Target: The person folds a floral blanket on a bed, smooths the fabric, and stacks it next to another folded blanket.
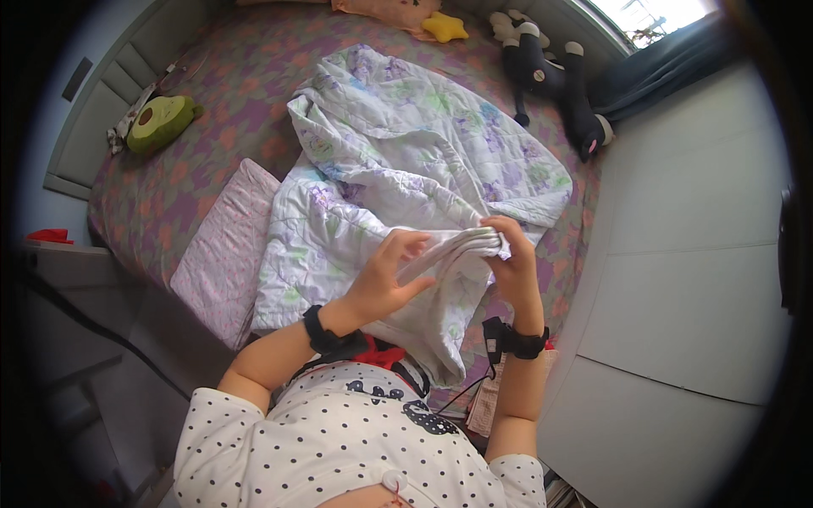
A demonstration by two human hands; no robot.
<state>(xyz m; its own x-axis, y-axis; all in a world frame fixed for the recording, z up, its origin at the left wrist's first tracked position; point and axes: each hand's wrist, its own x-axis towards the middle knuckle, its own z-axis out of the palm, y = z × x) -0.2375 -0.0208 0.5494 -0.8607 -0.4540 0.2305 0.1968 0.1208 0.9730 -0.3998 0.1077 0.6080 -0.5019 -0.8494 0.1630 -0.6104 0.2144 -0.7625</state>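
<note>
A white quilt with purple, green and blue flowers lies rumpled over the bed. Its near edge is raised in several stacked folds, gripped at the right end by my right hand, thumb below and fingers on top. Beside the left end of those folds, my left hand is open, with thumb and fingers spread apart and nothing between them. Part of the quilt hangs down between my hands toward my body. Each wrist wears a black band.
A folded pink quilted cloth lies left of the quilt on the flowered bedsheet. Farther off are an avocado cushion, a yellow star cushion and a black plush toy. A pale cabinet stands close on the right.
</note>
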